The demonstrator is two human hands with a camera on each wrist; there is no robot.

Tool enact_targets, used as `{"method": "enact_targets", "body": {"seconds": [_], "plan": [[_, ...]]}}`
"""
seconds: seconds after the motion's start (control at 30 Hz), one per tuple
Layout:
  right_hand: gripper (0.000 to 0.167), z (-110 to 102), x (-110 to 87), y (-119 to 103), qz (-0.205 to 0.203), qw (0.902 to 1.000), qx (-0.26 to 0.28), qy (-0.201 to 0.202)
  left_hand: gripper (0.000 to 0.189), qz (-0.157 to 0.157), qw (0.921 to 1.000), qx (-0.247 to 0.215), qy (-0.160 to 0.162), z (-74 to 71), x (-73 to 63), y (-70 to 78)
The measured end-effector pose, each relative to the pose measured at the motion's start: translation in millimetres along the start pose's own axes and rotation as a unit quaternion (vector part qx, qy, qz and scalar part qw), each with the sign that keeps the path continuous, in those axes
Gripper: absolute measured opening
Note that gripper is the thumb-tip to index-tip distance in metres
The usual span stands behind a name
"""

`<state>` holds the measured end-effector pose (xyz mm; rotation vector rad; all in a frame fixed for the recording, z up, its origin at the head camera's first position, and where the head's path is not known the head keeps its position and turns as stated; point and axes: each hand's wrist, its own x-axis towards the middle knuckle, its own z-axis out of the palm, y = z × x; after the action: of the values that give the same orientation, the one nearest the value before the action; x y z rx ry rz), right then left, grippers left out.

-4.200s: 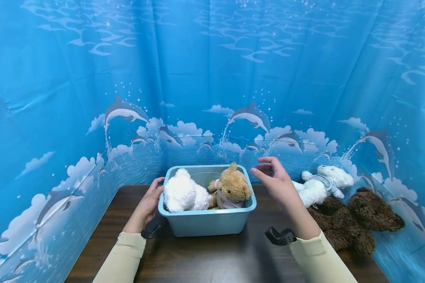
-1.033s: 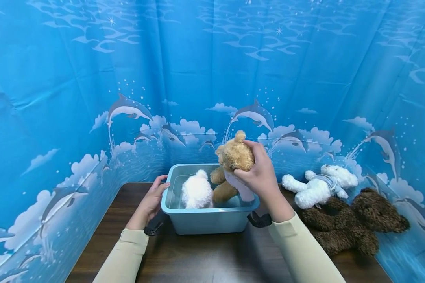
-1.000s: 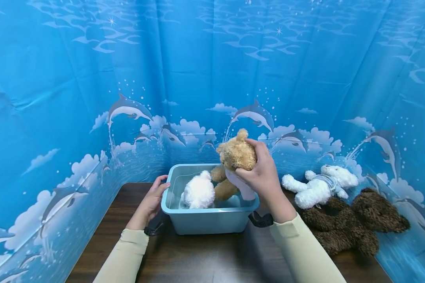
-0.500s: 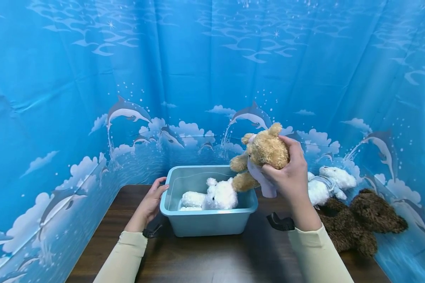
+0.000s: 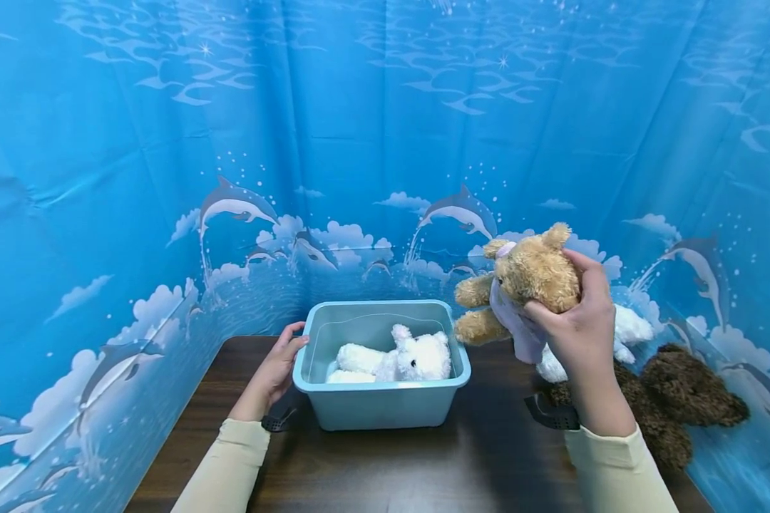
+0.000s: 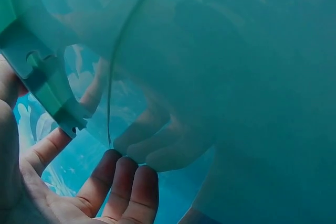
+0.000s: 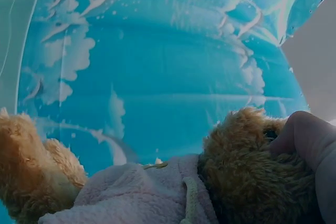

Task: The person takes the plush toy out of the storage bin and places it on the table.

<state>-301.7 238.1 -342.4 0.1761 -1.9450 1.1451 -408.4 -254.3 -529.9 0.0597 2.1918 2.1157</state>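
My right hand (image 5: 584,324) grips a tan teddy bear (image 5: 539,278) by the head, in the air right of a light blue plastic bin (image 5: 388,410). The bear wears a pale lilac top and lies sideways, feet toward the bin. In the right wrist view a thumb presses into the head fur (image 7: 236,166). My left hand (image 5: 276,370) holds the bin's left rim; in the left wrist view several fingertips (image 6: 144,182) touch the bin's outer wall (image 6: 252,77). Inside the bin lies a white plush bear (image 5: 423,356), head to the right.
A brown plush bear (image 5: 686,388) lies at the table's right side. Beside it a white plush toy (image 5: 630,328) is partly hidden behind my right hand. The dark wooden table (image 5: 398,470) ends at a blue dolphin-print curtain (image 5: 359,142) behind the bin.
My right hand took hold of the tan bear, lifted it out of the bin and moved right. The white bear inside has shifted, its head now at the right. The left hand stays at the rim.
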Motion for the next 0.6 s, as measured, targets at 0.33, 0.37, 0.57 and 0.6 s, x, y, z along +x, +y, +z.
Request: {"method": "enact_targets", "body": {"seconds": [0.33, 0.37, 0.57, 0.6], "plan": [[0.093, -11, -3.5, 34, 0.064, 0.9970, -0.040, -0.015, 0.066, -0.003, 1.0000, -0.004, 0.001, -0.8, 0.9, -1.2], [0.092, -10, -4.9, 38, 0.066, 0.9968, -0.042, -0.018, 0.065, -0.003, 1.0000, -0.004, -0.002, -0.7, 1.1, -1.4], [0.090, -7, -11.8, 62, 0.074, 0.9956, -0.050, -0.028, 0.067, 0.000, 1.0000, -0.002, -0.003, 1.5, -1.1, 0.7], [0.089, -6, -12.4, 66, 0.076, 0.9954, -0.050, -0.029, 0.068, -0.001, 1.0000, -0.001, -0.001, 1.7, -1.7, 1.0]]}}
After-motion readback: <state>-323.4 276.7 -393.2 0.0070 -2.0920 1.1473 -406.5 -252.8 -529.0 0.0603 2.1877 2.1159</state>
